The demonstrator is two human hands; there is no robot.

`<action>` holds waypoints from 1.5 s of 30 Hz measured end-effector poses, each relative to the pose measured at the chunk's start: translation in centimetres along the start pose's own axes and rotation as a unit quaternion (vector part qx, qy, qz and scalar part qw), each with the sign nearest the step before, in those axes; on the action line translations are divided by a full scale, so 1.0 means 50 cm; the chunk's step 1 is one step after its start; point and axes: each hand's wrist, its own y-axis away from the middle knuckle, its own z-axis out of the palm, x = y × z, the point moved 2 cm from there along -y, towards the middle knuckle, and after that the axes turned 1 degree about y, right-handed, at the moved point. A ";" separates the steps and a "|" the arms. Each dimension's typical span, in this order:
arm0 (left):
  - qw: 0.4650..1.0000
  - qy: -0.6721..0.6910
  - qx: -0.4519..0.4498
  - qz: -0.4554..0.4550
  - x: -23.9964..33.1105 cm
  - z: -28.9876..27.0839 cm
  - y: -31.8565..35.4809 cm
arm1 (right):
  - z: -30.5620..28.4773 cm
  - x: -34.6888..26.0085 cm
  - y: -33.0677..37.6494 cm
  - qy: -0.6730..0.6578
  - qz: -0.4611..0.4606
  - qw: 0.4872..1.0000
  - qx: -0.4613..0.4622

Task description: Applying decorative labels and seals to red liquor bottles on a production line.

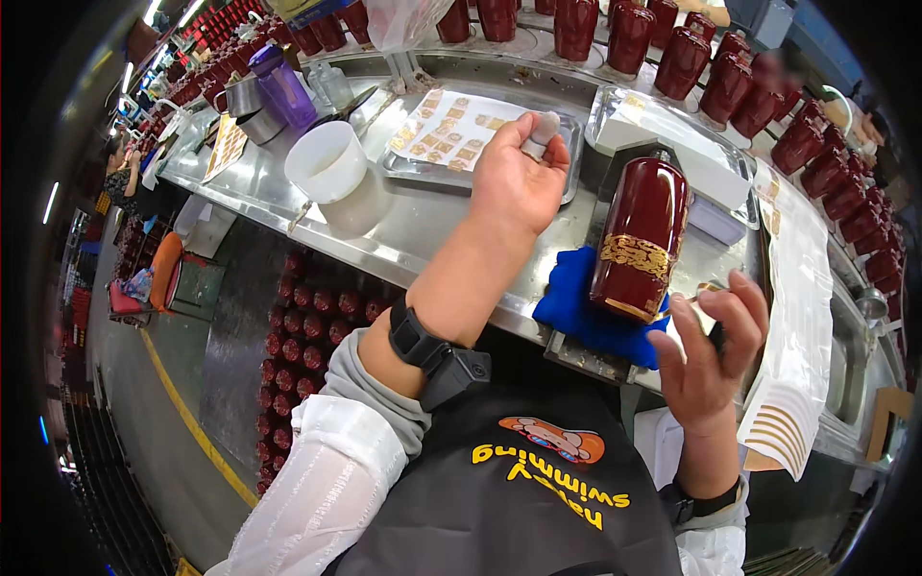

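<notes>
A glossy dark red bottle [645, 206] with a gold patterned band leans back on a folded blue cloth [586, 302] at the bench edge. My left hand [521, 173] is raised over a metal tray [573, 158], left of the bottle. Its fingers are curled in, with a greyish cover on a fingertip; anything pinched there is too small to make out. My right hand [715, 350] is beside the bottle's lower end, fingers bent. A thin gold strip [709, 286] shows at its fingertips, partly hidden by them. On the tray lies a white sheet of gold decals [447, 130].
A white tub [327, 161], a purple bottle [283, 88] and metal cups [259, 125] stand left. A white box [672, 144] is behind the bottle. Right is a sheet with curved gold strips [780, 432]. Red bottles [629, 38] line the far conveyor; more stand on the floor.
</notes>
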 end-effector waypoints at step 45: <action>0.208 -0.685 -0.476 0.511 -0.094 -0.069 0.193 | 0.049 0.079 0.121 -0.338 0.375 0.848 -0.161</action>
